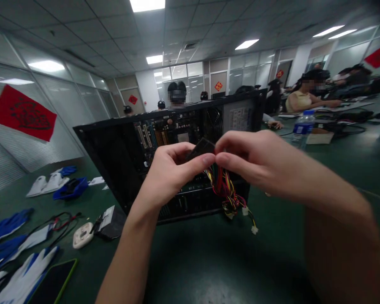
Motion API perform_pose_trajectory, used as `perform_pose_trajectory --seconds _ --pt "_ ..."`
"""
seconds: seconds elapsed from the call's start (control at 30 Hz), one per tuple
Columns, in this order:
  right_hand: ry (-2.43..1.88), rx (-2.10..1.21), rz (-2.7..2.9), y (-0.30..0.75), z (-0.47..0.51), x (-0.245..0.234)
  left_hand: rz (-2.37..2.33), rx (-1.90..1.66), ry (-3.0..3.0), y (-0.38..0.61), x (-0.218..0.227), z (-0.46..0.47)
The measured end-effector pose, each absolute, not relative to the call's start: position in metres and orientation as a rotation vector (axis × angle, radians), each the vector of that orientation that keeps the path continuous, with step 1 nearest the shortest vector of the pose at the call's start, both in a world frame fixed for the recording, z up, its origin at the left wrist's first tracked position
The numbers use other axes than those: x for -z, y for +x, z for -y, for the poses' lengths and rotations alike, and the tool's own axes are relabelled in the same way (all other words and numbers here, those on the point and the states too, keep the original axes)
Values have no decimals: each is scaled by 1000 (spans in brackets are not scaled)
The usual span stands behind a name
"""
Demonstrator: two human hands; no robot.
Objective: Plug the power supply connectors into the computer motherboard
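My left hand [174,171] and my right hand [253,158] meet in front of an open black computer case [114,156] that lies on its side on the green table [209,261]. Both hands pinch a small dark connector block [202,147] between thumbs and fingers. A bundle of red, yellow and black wires [226,192] hangs from it, ending in small white plugs [254,229]. Inside the case I see the motherboard [164,133] with its slots and a fan [213,122].
Blue and white gloves [55,183] lie at the left, with more at the lower left beside a phone [52,283]. A small white round device [82,235] and a dark part [110,221] rest near the case. A water bottle [302,128] stands at the right. Other people sit at the tables behind.
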State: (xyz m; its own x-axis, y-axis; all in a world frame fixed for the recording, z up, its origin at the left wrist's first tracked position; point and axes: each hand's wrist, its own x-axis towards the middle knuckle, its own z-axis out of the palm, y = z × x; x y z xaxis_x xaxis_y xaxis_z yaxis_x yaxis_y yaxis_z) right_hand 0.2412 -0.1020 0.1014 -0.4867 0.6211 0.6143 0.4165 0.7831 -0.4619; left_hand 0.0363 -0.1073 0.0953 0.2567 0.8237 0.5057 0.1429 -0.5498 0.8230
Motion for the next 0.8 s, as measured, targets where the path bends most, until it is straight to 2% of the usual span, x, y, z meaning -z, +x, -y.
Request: perform_pose_trajectory --seconds 0.13,0.33,0.47,0.8 --pt "-581 -480 2173 218 81 -97 -713 -1357 1582 33 -89 93" --pt "-545 -349 1845 201 61 -86 -560 -1257 1390 23 -85 81" --pt "-557 -312 1671 194 55 -80 -586 -1336 1361 26 -84 77" --pt "-484 -525 1678 187 48 -74 -660 -1397 1442 29 -87 80"
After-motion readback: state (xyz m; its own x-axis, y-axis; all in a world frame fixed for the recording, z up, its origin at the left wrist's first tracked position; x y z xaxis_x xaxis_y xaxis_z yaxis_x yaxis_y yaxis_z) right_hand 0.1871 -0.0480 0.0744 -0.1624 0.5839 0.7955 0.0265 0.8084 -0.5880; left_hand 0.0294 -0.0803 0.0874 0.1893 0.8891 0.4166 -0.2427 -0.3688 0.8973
